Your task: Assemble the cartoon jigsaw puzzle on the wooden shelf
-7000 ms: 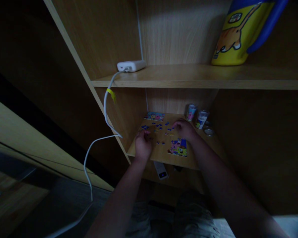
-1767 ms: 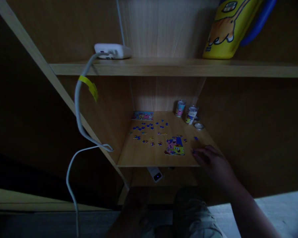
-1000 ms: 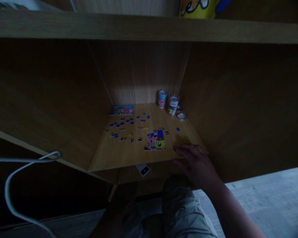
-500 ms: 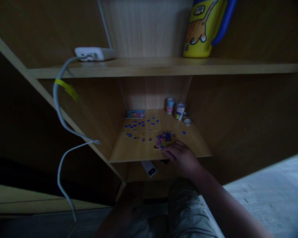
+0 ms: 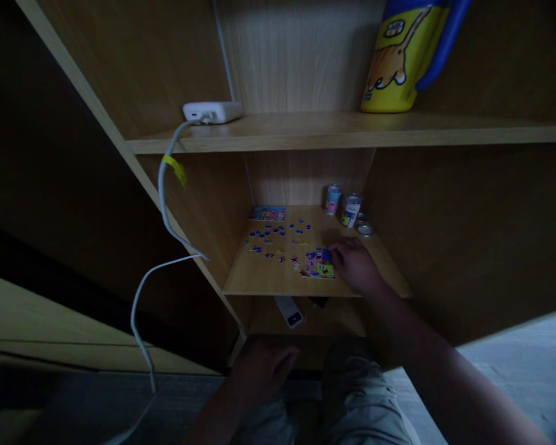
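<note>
My right hand (image 5: 354, 262) reaches over the middle shelf, its fingers drawn together at the upper right edge of a partly joined jigsaw puzzle (image 5: 319, 264). Anything between those fingertips is hidden. The joined part shows pink, yellow and blue cartoon figures. Left of it, loose puzzle pieces (image 5: 259, 250) lie scattered on the wood, many of them blue. My left hand (image 5: 266, 368) hovers low over my lap in shadow, fingers curled in, with nothing visible in it.
Two small printed cans (image 5: 333, 199) and round metal lids (image 5: 365, 230) stand at the back right. A picture card (image 5: 269, 214) lies at back left. Above, the upper shelf (image 5: 306, 141) holds a white charger (image 5: 213, 112) with a hanging cable (image 5: 161, 191) and a yellow mug (image 5: 393, 68). A white device (image 5: 289, 312) sits below.
My right hand has moved from the puzzle's lower edge to its upper right side, uncovering more of it. My left hand has risen into clearer view. The camera view has shifted.
</note>
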The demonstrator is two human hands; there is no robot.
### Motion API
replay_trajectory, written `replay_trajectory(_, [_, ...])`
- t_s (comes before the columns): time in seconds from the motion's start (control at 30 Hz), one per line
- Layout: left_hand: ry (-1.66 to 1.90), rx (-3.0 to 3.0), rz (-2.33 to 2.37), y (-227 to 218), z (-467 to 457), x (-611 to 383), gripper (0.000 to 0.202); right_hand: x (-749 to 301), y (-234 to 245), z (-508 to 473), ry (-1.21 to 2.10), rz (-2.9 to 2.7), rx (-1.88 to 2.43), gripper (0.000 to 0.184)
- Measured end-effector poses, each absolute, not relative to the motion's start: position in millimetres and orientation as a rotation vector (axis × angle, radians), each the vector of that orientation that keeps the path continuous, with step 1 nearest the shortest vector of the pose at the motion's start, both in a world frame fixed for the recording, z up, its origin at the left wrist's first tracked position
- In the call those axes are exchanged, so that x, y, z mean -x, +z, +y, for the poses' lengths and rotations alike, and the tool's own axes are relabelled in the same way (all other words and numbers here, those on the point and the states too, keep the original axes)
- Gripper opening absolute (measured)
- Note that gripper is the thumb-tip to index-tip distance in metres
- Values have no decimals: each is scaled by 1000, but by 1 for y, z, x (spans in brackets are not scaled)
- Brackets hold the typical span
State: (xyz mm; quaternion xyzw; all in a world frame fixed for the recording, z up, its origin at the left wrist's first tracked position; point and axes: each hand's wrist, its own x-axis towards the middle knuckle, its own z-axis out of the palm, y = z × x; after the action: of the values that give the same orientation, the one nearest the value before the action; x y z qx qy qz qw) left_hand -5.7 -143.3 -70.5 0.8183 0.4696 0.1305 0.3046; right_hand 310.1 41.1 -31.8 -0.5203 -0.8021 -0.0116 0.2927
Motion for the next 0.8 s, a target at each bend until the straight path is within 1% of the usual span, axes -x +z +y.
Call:
replay_trajectory(0.07, [525, -2144, 1187, -40, -131, -4, 33, -305, -30, 39, -23, -2165, 1371, 22])
replay_trajectory(0.13, [659, -2186, 1222, -17, -108, -12, 29, -300, -27, 37, -16, -2167, 1376, 22])
replay_trajectory(0.23, [816, -2271, 1456, -1, -59, -22, 24, -297, -22, 35, -9, -2139, 1401, 20])
replay_trajectory(0.37, [679, -2257, 1666, 1, -4, -37, 23, -299, -25, 37, -17, -2129, 1460, 17])
replay_trajectory(0.47, [624, -2214, 1745, -2, 14, -43, 26, -300, -26, 40, -27, -2155, 1494, 18])
replay_trajectory(0.67, [736, -2153, 1705, -10, 19, -33, 19, -299, -24, 42, -59, -2173, 1548, 19])
replay_trajectory(0.8, [794, -2130, 1703, -13, 19, -29, 16, -299, -24, 41, -45, -2183, 1504, 17])
